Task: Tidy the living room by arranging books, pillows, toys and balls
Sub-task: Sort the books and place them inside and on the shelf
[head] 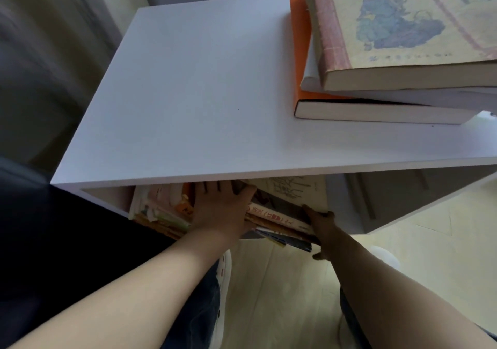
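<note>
A white shelf unit (pixel 204 101) fills the middle of the head view. Inside its open compartment stand several leaning books (pixel 277 214). My left hand (pixel 220 209) lies flat with spread fingers against the books on the left, fingertips under the shelf top. My right hand (pixel 322 225) grips the lower edge of a tilted pale book (pixel 293 190) on the right of the row; its fingers are partly hidden behind the book. On the shelf top at the right lies a stack of three books (pixel 390 79), a yellowed one with a map cover on top and an orange one at the bottom.
A dark sofa or cushion (pixel 67 241) sits at the left beside the shelf. Curtains (pixel 53 39) hang behind. Pale floor (pixel 282 295) lies below, with my legs and white slippers (pixel 224 270) on it. The compartment's right part (pixel 390 195) holds no books.
</note>
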Demonstrator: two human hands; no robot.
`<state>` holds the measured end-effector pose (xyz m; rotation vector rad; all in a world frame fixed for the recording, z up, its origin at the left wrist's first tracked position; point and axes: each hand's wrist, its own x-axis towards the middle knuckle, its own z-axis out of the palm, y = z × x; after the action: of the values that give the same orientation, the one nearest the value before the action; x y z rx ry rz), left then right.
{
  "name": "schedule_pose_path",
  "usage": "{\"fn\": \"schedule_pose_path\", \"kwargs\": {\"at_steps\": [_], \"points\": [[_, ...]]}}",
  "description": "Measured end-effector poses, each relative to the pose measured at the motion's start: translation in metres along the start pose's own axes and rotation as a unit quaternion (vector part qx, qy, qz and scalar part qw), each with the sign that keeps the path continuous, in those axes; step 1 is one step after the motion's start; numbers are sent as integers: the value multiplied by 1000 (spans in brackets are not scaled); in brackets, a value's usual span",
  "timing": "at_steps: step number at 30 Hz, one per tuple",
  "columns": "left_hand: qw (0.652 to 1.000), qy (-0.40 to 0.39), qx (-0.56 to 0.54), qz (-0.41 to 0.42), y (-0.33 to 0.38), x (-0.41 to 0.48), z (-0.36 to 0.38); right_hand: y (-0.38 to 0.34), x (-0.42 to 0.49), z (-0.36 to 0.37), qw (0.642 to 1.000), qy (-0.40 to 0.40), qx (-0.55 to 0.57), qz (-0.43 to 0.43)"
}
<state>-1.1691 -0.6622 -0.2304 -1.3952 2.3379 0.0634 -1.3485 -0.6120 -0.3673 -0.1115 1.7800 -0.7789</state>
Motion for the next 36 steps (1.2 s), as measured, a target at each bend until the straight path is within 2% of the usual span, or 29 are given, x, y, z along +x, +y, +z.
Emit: {"fn": "schedule_pose_path", "kwargs": {"at_steps": [5, 9, 12, 16, 21, 24, 28, 32, 36], "points": [[1000, -11, -13, -10, 4, -6, -4, 19, 49, -10, 993, 65, -58, -78], [997, -74, 4, 2, 11, -23, -7, -19, -56, -12, 978, 46, -149, -136], [997, -81, -6, 2, 19, -35, -11, -26, -89, -23, 972, 47, -138, -183], [993, -74, -86, -13, 26, -49, -21, -26, -125, -31, 977, 28, -113, -179], [963, 0, -270, 3, 33, -80, -49, -37, -169, -38, 973, 39, -143, -178], [941, 34, -337, 19, 31, -105, -72, -48, -203, -46, 966, 46, -157, -199], [923, 101, -371, 35, 28, -134, -113, -62, -255, -55, 943, 50, -151, -292], [895, 149, -419, 35, 27, -151, -152, -82, -296, -62, 901, 68, -164, -396], [861, 173, -479, 19, 26, -152, -179, -95, -320, -70, 871, 97, -186, -445]]}}
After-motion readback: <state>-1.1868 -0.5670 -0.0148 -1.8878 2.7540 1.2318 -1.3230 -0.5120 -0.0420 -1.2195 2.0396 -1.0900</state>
